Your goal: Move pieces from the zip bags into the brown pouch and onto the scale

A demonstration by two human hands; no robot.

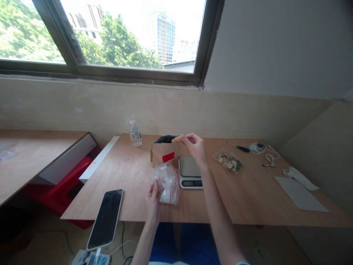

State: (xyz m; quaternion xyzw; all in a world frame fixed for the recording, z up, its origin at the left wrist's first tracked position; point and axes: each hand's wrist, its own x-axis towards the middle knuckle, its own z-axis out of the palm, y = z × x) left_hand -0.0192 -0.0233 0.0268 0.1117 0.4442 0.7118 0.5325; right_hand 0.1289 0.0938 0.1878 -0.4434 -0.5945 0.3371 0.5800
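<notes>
Clear zip-lock bags point(168, 184) with red seal lines are pinched in my left hand point(153, 197), over the table's near middle. My right hand point(195, 146) is closed on a small tan slice point(177, 139), held above the right rim of a brown cardboard box point(160, 149). The box has a red label and a dark lining at its open top. A kitchen scale point(190, 183) with a metal plate and a dark display sits below my right hand. My right wrist and forearm hide part of its right side.
Two filled clear bags point(233, 164) lie right of the scale. Farther right are a screwdriver point(242, 148), a white round device point(257, 147) with a cable, and a white sheet point(300, 193). A water bottle point(135, 133) stands at back left. A phone point(106, 219) is at the front-left edge.
</notes>
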